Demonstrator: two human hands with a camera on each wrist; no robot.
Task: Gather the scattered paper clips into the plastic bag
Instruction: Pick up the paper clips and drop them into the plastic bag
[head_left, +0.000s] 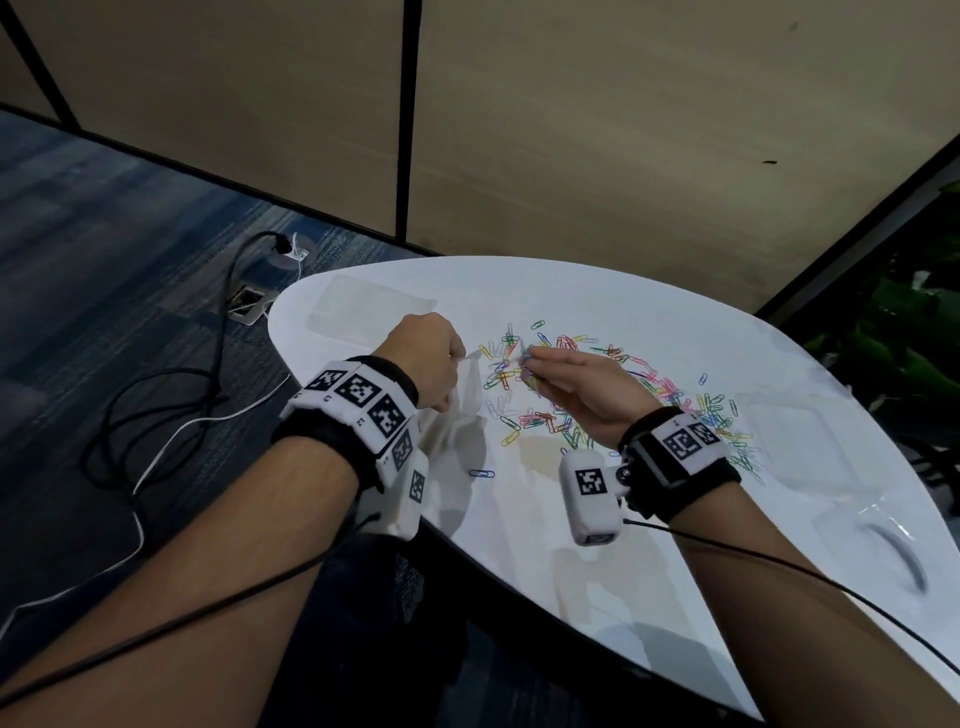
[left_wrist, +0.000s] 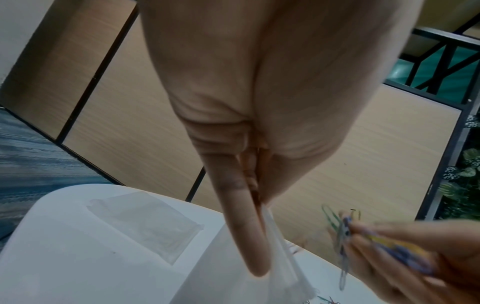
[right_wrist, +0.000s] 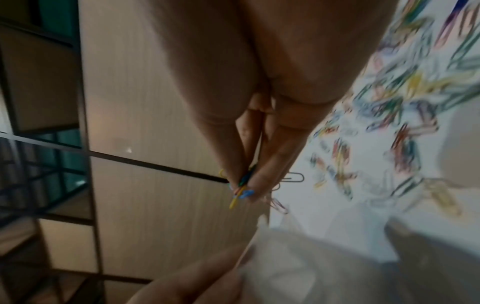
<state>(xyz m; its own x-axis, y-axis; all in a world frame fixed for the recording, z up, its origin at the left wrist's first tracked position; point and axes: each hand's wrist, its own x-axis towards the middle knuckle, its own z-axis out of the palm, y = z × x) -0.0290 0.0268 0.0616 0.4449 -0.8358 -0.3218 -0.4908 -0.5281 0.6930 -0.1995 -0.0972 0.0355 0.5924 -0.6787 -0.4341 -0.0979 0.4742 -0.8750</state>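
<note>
paper clips (head_left: 613, 395) mostly lay scattered across the middle of the white table (head_left: 649, 545), so most of the gathering looked left to do. the right hand (head_left: 587, 387) pinched a small bunch of clips (right_wrist: 240, 190), just right of the plastic bag (head_left: 457, 415), whose rim the left hand (head_left: 423, 358) pinched at centre frame.

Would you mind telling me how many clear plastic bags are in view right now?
2. One plastic bag hangs from the left hand, which pinches its rim near the table's left edge; a second bag lies flat at the far left corner. None seems hidden.
</note>
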